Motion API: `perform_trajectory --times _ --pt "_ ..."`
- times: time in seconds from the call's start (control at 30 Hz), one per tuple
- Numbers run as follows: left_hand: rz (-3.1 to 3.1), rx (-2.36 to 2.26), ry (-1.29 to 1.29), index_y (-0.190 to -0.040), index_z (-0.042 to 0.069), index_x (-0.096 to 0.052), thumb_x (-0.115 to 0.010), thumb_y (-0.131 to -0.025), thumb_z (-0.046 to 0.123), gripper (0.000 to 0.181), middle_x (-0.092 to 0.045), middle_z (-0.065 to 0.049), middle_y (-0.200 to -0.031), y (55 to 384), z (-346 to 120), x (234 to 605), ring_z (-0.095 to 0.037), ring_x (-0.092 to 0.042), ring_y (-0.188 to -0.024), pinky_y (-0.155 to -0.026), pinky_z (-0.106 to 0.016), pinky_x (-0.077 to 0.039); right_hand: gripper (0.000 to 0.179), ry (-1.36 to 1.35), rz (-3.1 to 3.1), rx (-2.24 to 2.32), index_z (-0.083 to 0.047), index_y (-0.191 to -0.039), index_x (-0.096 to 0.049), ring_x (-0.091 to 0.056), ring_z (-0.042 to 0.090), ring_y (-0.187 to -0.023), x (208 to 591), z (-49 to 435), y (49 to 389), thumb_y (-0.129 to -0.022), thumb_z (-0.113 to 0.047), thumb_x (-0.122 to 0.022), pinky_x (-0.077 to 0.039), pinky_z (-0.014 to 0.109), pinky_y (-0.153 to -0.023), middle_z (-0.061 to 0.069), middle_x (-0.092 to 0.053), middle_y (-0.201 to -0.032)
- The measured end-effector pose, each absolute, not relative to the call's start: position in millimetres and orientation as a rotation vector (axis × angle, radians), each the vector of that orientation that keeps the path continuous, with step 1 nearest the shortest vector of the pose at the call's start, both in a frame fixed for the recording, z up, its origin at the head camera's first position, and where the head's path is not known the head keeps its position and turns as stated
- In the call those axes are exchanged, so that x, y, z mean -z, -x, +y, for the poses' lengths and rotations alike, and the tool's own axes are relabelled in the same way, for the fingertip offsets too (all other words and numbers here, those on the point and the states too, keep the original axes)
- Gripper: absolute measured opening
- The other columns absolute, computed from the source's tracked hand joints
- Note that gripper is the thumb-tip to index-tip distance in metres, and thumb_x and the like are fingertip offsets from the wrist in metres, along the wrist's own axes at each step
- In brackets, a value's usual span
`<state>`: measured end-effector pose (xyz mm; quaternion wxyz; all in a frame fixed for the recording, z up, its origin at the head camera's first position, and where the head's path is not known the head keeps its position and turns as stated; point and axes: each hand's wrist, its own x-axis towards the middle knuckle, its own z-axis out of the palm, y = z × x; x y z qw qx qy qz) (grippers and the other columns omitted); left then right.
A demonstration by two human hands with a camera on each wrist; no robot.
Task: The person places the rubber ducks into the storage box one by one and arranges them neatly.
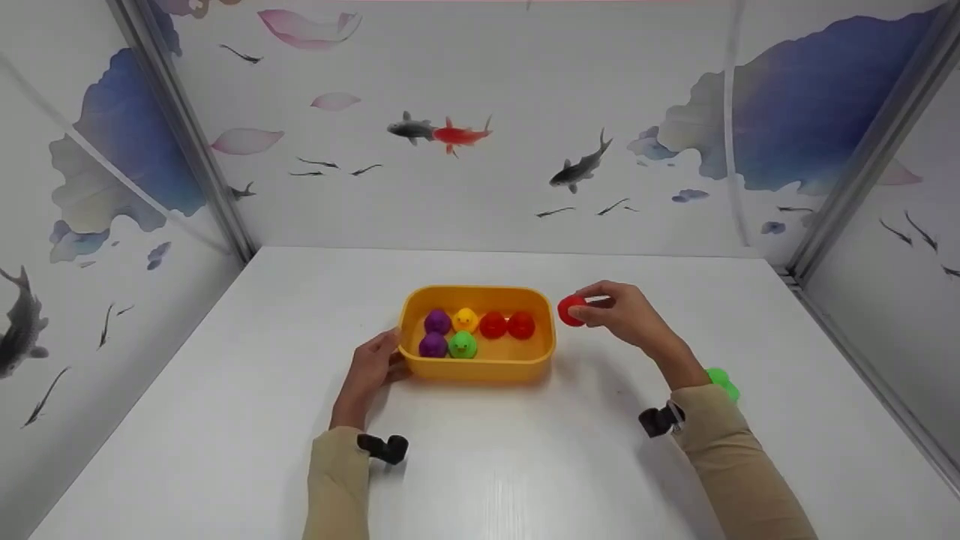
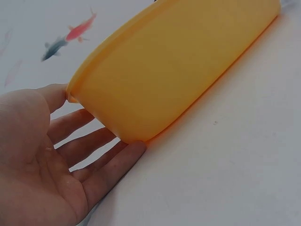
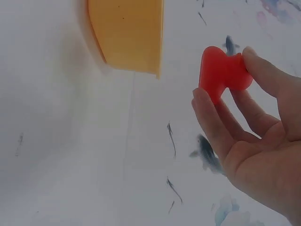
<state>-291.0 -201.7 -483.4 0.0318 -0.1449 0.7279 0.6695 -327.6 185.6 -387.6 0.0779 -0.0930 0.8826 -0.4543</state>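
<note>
A yellow plastic bin (image 1: 480, 369) stands on the white table. My left hand (image 1: 373, 365) holds its left end; in the left wrist view the thumb is at the rim and the fingers (image 2: 117, 165) lie against the wall below. Beyond the bin's right end, my right hand (image 1: 622, 311) pinches a red rubber duck (image 3: 221, 73) between thumb and fingertips, raised off the table. Inside the bin are two purple ducks (image 1: 433, 346), a yellow duck (image 1: 465, 320), a green duck (image 1: 463, 345) and two red ducks (image 1: 521, 325).
Green toys (image 1: 722, 382) lie on the table to the right, partly hidden behind the right sleeve (image 1: 720, 427). White panels (image 1: 480, 202) printed with fish and petals enclose the table (image 1: 480, 465) at the back and both sides. A black camera mount sits on each wrist.
</note>
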Motion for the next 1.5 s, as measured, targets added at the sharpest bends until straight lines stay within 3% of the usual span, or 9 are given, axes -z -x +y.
perform_trajectory --times 0.33,0.63,0.93,1.07,1.23,1.5 --pt "2.224 -2.046 0.461 -0.144 0.016 -0.054 -0.045 -0.106 0.044 0.048 -0.063 -0.012 -0.135 294 -201 485 -0.02 -0.066 -0.106 -0.092 -0.029 -0.059 0.045 0.316 2.502 1.367 -0.007 -0.125 -0.064 -0.069 0.03 -0.113 392 144 338 -0.09 -0.033 -0.075 -0.055 0.042 -0.101 0.013 -0.069 -0.123" --pt "2.231 -2.05 0.434 -0.145 0.015 -0.054 -0.045 -0.105 0.045 0.051 -0.064 -0.012 -0.134 293 -201 486 -0.019 -0.068 -0.102 -0.091 -0.029 -0.059 0.035 0.264 2.485 1.29 -0.009 -0.119 -0.067 -0.066 0.024 -0.104 404 117 343 -0.091 -0.029 -0.075 -0.057 0.039 -0.1 0.012 -0.066 -0.123" --pt "2.231 -2.063 0.448 -0.144 0.015 -0.054 -0.046 -0.105 0.044 0.05 -0.064 -0.013 -0.133 292 -202 488 -0.017 -0.069 -0.099 -0.089 -0.029 -0.06 0.036 0.262 2.481 1.22 -0.008 -0.121 -0.067 -0.064 0.024 -0.104 408 92 342 -0.09 -0.026 -0.076 -0.058 0.035 -0.096 0.011 -0.064 -0.124" --pt "2.226 -2.096 0.451 -0.143 0.013 -0.056 -0.046 -0.106 0.041 0.047 -0.067 -0.015 -0.129 290 -202 488 -0.016 -0.07 -0.091 -0.085 -0.028 -0.061 0.031 0.31 2.466 1.209 -0.008 -0.115 -0.069 -0.065 0.025 -0.1 411 84 342 -0.091 -0.025 -0.075 -0.059 0.034 -0.094 0.01 -0.067 -0.119" --pt "2.23 -2.084 0.452 -0.142 0.014 -0.057 -0.046 -0.106 0.043 0.048 -0.066 -0.013 -0.129 292 -202 485 -0.016 -0.069 -0.093 -0.087 -0.028 -0.06 0.023 0.256 2.472 1.182 -0.01 -0.106 -0.072 -0.064 0.026 -0.091 412 76 342 -0.09 -0.026 -0.076 -0.059 0.036 -0.092 0.007 -0.069 -0.107" --pt "2.214 -2.099 0.45 -0.143 0.014 -0.057 -0.047 -0.105 0.043 0.049 -0.066 -0.014 -0.13 293 -203 485 -0.017 -0.068 -0.093 -0.085 -0.028 -0.061 0.024 0.188 2.502 1.116 -0.009 -0.105 -0.073 -0.063 0.025 -0.086 417 61 341 -0.088 -0.026 -0.078 -0.059 0.03 -0.082 0.005 -0.068 -0.098"
